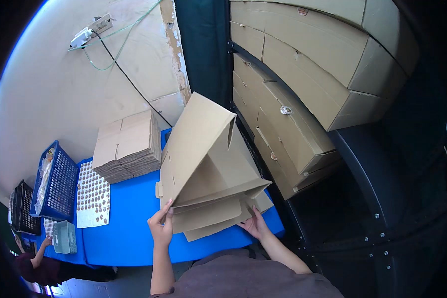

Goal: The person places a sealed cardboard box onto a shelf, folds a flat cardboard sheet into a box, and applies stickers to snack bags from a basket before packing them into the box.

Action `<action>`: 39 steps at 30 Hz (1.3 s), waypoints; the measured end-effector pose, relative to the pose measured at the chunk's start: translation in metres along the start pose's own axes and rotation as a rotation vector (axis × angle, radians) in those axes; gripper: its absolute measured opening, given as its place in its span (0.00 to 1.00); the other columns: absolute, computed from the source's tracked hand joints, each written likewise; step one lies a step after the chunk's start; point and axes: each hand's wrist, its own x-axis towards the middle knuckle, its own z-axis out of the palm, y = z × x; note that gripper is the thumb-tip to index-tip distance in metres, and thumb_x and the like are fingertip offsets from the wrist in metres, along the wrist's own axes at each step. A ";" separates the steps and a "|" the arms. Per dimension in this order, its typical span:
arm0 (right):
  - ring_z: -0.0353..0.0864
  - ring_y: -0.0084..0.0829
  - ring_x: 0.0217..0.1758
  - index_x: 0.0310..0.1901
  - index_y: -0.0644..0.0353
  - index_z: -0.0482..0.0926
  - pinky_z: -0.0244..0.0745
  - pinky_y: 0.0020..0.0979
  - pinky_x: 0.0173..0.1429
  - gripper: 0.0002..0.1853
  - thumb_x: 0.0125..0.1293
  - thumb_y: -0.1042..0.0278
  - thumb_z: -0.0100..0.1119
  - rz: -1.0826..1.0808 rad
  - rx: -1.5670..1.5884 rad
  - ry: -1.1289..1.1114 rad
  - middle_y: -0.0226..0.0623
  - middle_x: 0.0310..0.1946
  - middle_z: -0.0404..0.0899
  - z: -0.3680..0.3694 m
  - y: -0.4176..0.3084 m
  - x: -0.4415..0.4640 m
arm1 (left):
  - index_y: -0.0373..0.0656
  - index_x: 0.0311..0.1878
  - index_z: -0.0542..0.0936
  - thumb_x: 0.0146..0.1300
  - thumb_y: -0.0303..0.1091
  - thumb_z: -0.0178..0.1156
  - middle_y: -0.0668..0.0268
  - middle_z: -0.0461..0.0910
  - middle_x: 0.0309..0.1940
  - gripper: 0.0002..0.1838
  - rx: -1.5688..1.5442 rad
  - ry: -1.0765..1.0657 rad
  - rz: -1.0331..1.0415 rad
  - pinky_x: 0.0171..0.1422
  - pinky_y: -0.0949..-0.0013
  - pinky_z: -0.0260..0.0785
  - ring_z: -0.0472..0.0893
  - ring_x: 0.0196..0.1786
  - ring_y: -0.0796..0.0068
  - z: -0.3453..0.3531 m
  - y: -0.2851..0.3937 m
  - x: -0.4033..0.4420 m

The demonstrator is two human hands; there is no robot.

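Observation:
A partly folded brown cardboard box [211, 169] stands tilted in front of me, its large lid panel raised and its near flaps sticking out toward me. My left hand [161, 224] pinches the box at its near left corner, thumb and fingers closed on the edge. At the near right, my right hand [256, 224] has its fingers closed on a side flap; part of those fingers is hidden behind the cardboard. Left of the box lies a tall stack of flat folded cardboard [125, 144] on the blue table [129, 208].
A sheet of round stickers [93, 196], a blue basket [59, 181], a black basket [26, 208] and a pale green bin [64, 237] are on the left. Another person [39, 263] works there. Finished-looking boxes [303, 59] fill a dark rack on the right.

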 end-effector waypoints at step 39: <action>0.75 0.49 0.58 0.60 0.65 0.63 0.76 0.50 0.60 0.17 0.71 0.74 0.47 -0.270 -0.298 0.149 0.46 0.55 0.72 0.028 0.023 0.155 | 0.38 0.60 0.74 0.66 0.19 0.53 0.50 0.78 0.53 0.18 -0.155 0.926 0.434 0.62 0.65 0.69 0.79 0.53 0.66 -0.260 0.004 -0.085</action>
